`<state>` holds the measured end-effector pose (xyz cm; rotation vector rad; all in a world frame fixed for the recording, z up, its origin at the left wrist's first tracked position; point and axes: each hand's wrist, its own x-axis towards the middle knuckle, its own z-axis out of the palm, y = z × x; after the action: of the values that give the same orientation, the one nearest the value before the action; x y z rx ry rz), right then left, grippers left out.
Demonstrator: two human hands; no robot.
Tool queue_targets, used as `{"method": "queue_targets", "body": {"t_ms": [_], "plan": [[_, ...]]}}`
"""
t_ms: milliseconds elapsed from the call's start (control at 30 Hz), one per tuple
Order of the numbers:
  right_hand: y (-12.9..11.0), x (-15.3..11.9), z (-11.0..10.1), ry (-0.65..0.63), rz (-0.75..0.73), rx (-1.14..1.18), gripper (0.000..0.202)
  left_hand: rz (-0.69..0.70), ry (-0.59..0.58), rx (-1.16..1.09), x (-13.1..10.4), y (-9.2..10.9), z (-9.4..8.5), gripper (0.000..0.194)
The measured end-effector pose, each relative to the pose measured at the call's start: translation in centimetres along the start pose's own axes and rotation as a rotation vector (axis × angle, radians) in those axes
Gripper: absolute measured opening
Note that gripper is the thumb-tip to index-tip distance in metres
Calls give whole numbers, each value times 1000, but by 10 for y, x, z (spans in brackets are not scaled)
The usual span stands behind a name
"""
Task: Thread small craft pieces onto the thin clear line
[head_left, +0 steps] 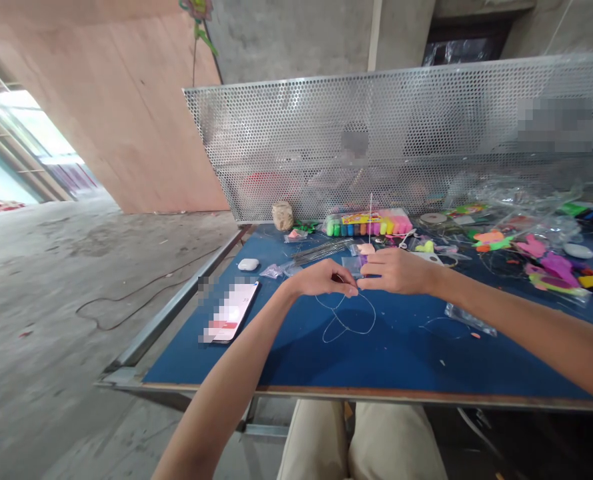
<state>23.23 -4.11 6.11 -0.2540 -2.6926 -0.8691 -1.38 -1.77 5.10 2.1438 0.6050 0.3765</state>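
Observation:
Above the middle of the blue tabletop, my left hand (325, 277) is closed in a pinch on a thin pale cord (375, 315). The cord hangs in loose, overlapping loops below the fingertips. My right hand (401, 271) meets it from the right, its bent fingertips close against the left ones and seemingly pinching the same cord; the exact grip is partly hidden. A thin white stick (371, 217) stands up just behind the right fingers; where its lower end sits is hidden.
A phone (233, 312) and a white earbud case (248, 265) lie to the left. Behind are thin metal rods (322, 251), a pack of coloured clay (369, 223) and a twine roll (283, 217). Plastic bags and bright pieces (559, 267) crowd the right. A perforated metal panel (296, 147) borders the back.

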Motion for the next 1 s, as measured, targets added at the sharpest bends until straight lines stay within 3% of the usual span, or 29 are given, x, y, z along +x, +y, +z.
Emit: {"method": "queue_targets", "body": {"t_ms": [500,1000], "plan": [[-8,0,17,55,153,138,21,124,17,160,-3,1,-2,16],[54,-6,-6,15,308,188,29,125,34,211,-3,0,-5,17]]}}
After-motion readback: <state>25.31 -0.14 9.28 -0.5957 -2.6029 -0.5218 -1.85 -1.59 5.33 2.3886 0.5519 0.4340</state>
